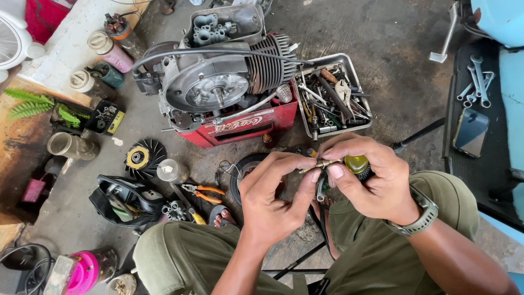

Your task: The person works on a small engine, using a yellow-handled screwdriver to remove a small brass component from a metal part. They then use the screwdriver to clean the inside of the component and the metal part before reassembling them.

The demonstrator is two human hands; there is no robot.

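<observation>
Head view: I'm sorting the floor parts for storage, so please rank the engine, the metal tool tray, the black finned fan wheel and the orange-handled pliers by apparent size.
1. Engine
2. Metal tool tray
3. Black finned fan wheel
4. Orange-handled pliers

All lie on the floor at similar distance, so the order looks reliable.

- the left hand (270,199) and the right hand (367,177) meet above the person's knees, both touching a small brass-coloured metal rod (318,164) held between them.
- a yellow-handled screwdriver (356,164) lies in the right hand, at the rod's right end.
- beyond the hands, a grey metal engine with cooling fins (218,71) sits on a red plastic crate (240,125).
- just right of the crate stands a rectangular metal tray (357,82) with loose tools in it.
- left of the left hand, orange-handled pliers (203,192) lie on the concrete floor (393,43), near a black finned fan wheel (143,158).
- far right, steel spanners (477,82) lie behind a dark phone (469,131).
</observation>
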